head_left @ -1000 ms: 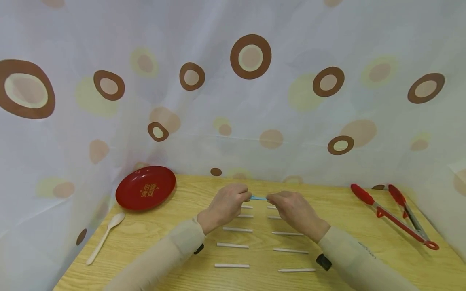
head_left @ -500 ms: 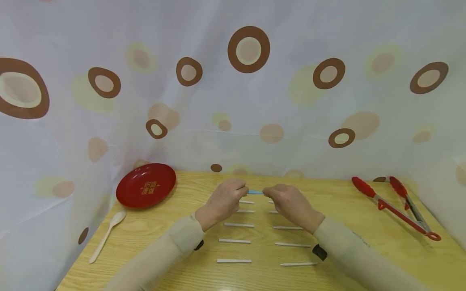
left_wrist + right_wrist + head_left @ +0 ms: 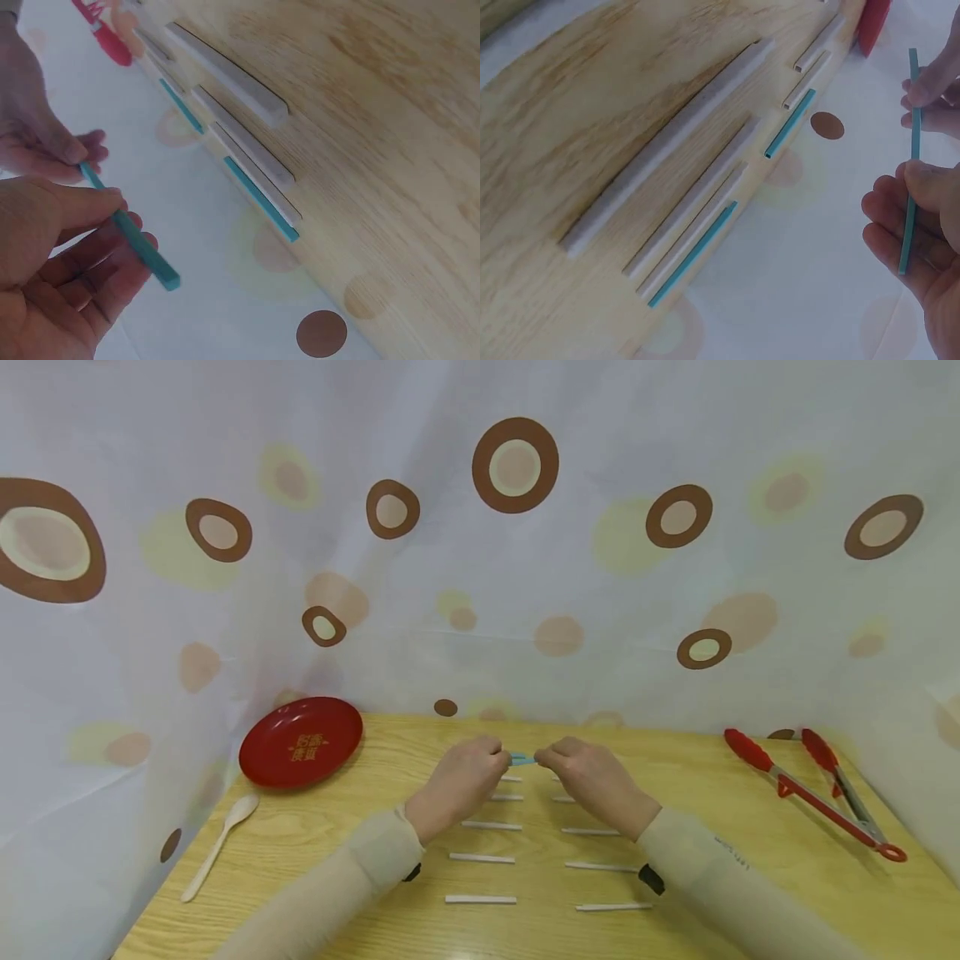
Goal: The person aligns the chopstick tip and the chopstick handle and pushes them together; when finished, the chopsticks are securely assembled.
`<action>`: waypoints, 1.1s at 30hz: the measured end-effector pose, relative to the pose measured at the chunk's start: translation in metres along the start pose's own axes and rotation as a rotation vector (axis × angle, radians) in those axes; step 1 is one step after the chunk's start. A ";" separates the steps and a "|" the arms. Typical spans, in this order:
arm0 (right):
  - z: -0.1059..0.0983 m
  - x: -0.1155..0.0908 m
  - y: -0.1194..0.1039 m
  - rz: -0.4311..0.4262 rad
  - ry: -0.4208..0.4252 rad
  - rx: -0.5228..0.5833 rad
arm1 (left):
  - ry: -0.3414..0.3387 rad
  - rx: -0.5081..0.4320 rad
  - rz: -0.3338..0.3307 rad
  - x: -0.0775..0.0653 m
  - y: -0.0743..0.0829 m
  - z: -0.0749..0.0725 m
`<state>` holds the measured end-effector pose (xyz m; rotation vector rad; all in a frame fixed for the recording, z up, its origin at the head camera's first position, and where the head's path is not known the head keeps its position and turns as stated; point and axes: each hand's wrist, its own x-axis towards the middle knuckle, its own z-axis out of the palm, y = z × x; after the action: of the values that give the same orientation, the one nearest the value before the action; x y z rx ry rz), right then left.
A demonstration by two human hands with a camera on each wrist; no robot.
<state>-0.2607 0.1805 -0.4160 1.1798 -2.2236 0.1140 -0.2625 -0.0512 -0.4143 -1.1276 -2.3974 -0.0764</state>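
Note:
Over the far middle of the table, my left hand and right hand hold a slim, square-sided teal stick between them. In the left wrist view, the left thumb and fingers pinch it near one end. The right wrist view shows the right thumb pressing the same stick against the fingers. Two more teal sticks, one and another, lie at the table's far edge. White sticks lie in two columns, a left one and a right one; the forearms and hands partly cover some.
A red plate with gold characters stands at the far left, a pale spoon in front of it. Red-tipped tongs lie spread at the right. A patterned white cloth rises behind the wooden table.
My hands have drawn slightly closer together, and less of the teal stick shows between them. Both hands still hold it. The head view has shifted a little; the table items stay put.

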 end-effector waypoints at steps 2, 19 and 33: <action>0.004 0.001 0.001 -0.007 0.008 0.013 | -0.036 0.007 -0.018 -0.003 0.002 0.000; 0.009 -0.001 0.041 0.198 0.049 0.053 | -0.249 -0.373 -0.421 -0.036 -0.033 -0.017; 0.026 -0.016 0.063 0.476 -0.402 0.354 | -0.366 -0.341 -0.651 -0.067 -0.069 -0.010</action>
<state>-0.3154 0.2214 -0.4335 0.8707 -2.9014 0.5210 -0.2732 -0.1465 -0.4250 -0.4616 -3.0798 -0.5513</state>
